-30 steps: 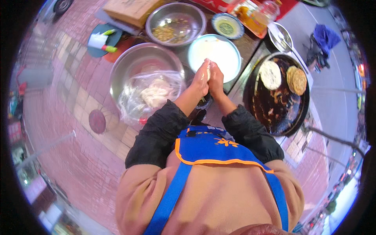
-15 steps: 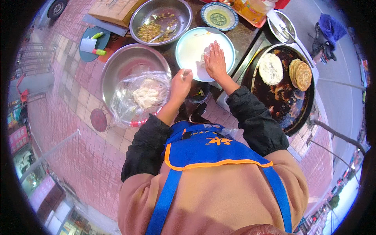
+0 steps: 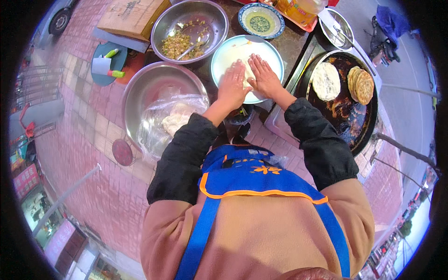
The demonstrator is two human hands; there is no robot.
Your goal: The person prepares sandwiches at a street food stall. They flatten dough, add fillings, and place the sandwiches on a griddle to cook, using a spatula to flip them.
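Both my hands lie flat on a white plate with a light-blue rim (image 3: 275,51). My left hand (image 3: 233,86) and my right hand (image 3: 268,80) rest close together, fingers stretched out and thumbs nearly meeting. Under and between them shows a pale piece of dough (image 3: 248,74), mostly hidden by the palms. Left of the plate stands a large steel bowl (image 3: 135,86). In it, a lump of white dough (image 3: 175,120) sits partly covered by a clear plastic bag (image 3: 151,123). My left sleeve overlaps that bowl's right side.
To the right, a black pan (image 3: 333,119) holds a pale flatbread (image 3: 325,81) and several browned flatbreads (image 3: 363,86). Behind are a steel bowl of chopped filling (image 3: 179,44) with a spoon, a blue-patterned dish (image 3: 260,22), a bottle (image 3: 298,11), a small metal bowl (image 3: 339,35) and a wooden box (image 3: 130,17).
My left hand has moved right from beside the steel bowl onto the plate and has opened flat. My right hand has shifted slightly right, still flat on the plate.
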